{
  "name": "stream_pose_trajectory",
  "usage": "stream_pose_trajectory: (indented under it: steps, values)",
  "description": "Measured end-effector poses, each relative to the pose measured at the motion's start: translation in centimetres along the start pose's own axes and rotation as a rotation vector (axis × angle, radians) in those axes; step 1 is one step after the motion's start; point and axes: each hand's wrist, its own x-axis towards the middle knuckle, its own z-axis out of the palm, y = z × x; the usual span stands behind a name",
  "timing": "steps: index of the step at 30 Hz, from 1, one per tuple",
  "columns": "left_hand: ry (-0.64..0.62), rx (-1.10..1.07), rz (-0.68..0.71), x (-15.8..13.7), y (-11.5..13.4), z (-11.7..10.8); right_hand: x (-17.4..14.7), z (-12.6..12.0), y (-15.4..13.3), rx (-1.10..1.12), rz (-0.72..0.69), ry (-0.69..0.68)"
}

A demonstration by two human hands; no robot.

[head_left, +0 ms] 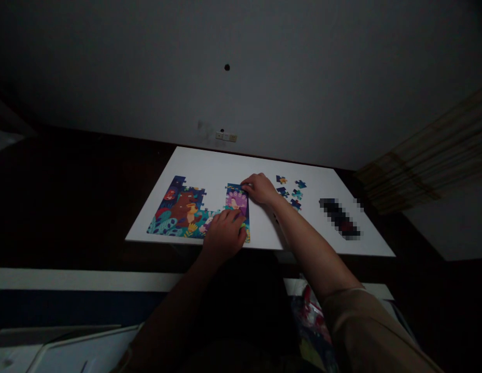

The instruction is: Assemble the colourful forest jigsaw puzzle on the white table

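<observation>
A partly joined jigsaw puzzle (182,210) with colourful animals lies on the white table, with a gap in its upper middle. My left hand (224,233) rests on its lower right part, fingers laid out over the pieces and hiding some of them. At the puzzle's top right corner, above the purple bird, my right hand (259,187) has its fingertips closed on a dark blue puzzle piece (244,187) at the edge. Several loose puzzle pieces (297,194) lie just right of my right hand, some partly covered by the forearm.
The white table (210,160) stands near a grey wall with a socket panel (226,137). A dark pixelated object (339,218) lies on the table's right side. Below my right arm is a plastic bag (313,311). A striped curtain (415,155) hangs at the right.
</observation>
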Motion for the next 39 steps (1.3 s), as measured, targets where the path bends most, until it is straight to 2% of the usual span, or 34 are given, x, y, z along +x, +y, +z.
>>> stream_pose_trajectory:
  steps: [2, 6, 9, 13, 17, 26, 36, 39]
  values:
    - [0.003, 0.003, 0.005, 0.0, 0.0, 0.0, -1.0, -1.0, 0.5, -0.022, 0.016, 0.111]
    - [0.006, 0.010, 0.022, 0.1, -0.1, 0.2, -4.5, -4.1, 2.6, 0.100, 0.154, 0.370]
    - [0.009, 0.014, 0.030, 0.2, -0.2, 0.3, -8.5, -5.8, 4.0, 0.171, 0.254, 0.464]
    - [0.019, 0.012, 0.035, 0.4, -0.1, 0.4, -13.8, -6.4, 4.7, 0.188, 0.345, 0.473]
    - [0.008, 0.022, 0.033, 0.6, 0.0, 0.5, -16.9, -6.1, 4.5, 0.182, 0.365, 0.414]
    - [-0.020, 0.057, 0.015, 1.2, 0.3, 0.5, -16.7, -6.3, 4.8, 0.274, 0.423, 0.470]
    - [-0.023, 0.028, 0.017, 2.7, 0.9, 1.3, -17.0, -6.6, 5.1, 0.248, 0.421, 0.428]
    - [-0.024, 0.050, 0.011, 3.2, 1.8, 1.7, -16.9, -6.6, 4.7, 0.162, 0.357, 0.350]
